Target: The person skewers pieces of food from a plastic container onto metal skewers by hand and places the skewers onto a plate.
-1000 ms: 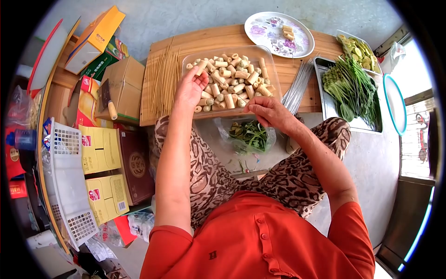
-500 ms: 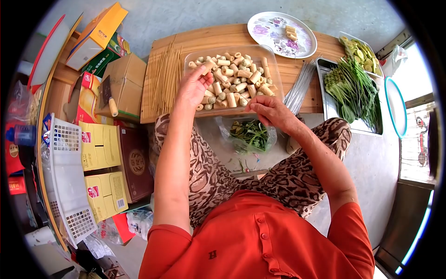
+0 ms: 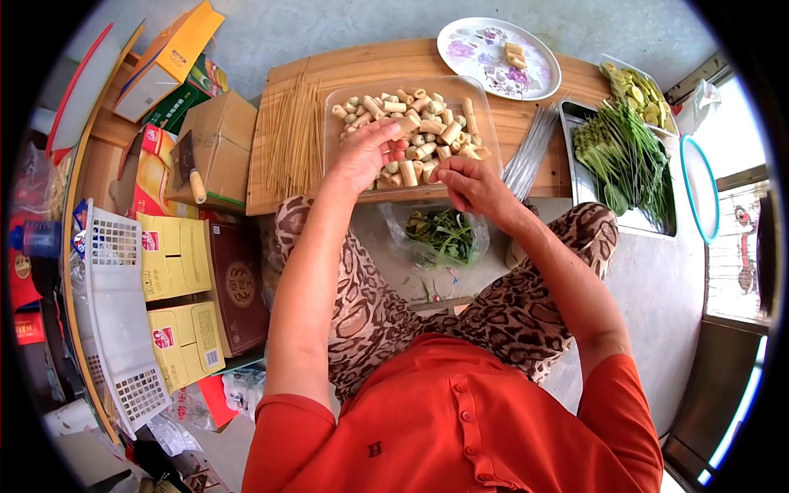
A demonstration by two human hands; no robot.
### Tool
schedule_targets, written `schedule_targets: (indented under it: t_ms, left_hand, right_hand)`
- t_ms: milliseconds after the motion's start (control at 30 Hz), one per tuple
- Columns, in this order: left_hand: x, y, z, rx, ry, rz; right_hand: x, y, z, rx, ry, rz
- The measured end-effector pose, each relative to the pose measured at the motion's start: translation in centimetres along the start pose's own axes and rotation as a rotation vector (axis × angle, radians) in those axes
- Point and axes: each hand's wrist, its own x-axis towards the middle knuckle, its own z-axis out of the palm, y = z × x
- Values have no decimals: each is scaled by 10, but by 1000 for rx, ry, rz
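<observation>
Pale tan, short cylindrical roll (image 3: 407, 124), held at the fingertips of the bare left hand (image 3: 364, 154), above the heap in a clear, rectangular plastic tub (image 3: 486, 115). Nearest of all, a red buttoned shirt (image 3: 423, 411), then brown-and-black patterned trousers (image 3: 362, 287), knees spread apart. Between the knees, low down, a clear plastic bag (image 3: 396, 222) with dark green leaves (image 3: 446, 237) inside. Beyond that, at the near side of the tub, the bare right hand (image 3: 474, 182), fingers curled in, thumb and forefinger brought together (anything slim between them too small to make out). Left grip closed on the roll. Inside the tub, many more tan rolls (image 3: 427, 127), heaped at all angles, a few on end. Under the tub, a brown wooden bench (image 3: 394, 62). Left of the tub, a spread of thin, light wooden skewers (image 3: 288, 135); to the right, a slanting sheaf of thin, silvery metal skewers (image 3: 532, 144). Farther right, a rectangular metal tray (image 3: 583, 185) with leafy green stalks (image 3: 629, 156). Toward the far edge of the bench, a white oval plate (image 3: 477, 78) with purple flowers, bearing a small cluster of tan pieces (image 3: 515, 56).
</observation>
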Motion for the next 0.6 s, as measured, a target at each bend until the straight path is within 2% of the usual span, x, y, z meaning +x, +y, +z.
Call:
schedule_targets:
  t_ms: [67,133,200,267,333,400,500,600]
  left_hand:
    - [-1,0,5,26,-10,-4]
    - [2,2,4,-69,71,-5]
    - [5,-1,1,-25,121,32]
    - [15,-14,-7,574,206,80]
    - [15,-28,-1,1122,172,167]
    - [10,-41,4,1518,195,257]
    - [4,-50,6,1600,73,188]
    - [2,-54,8,1651,97,213]
  right_hand:
    - [3,2,0,57,26,0]
    - [5,4,-2,76,33,-11]
    - [7,8,-4,96,40,-24]
    - [8,10,-7,135,64,-38]
    - [7,10,-7,132,79,-31]
    - [6,10,-7,130,95,-22]
    - [4,9,-7,96,106,-17]
    - [3,10,-9,130,87,-27]
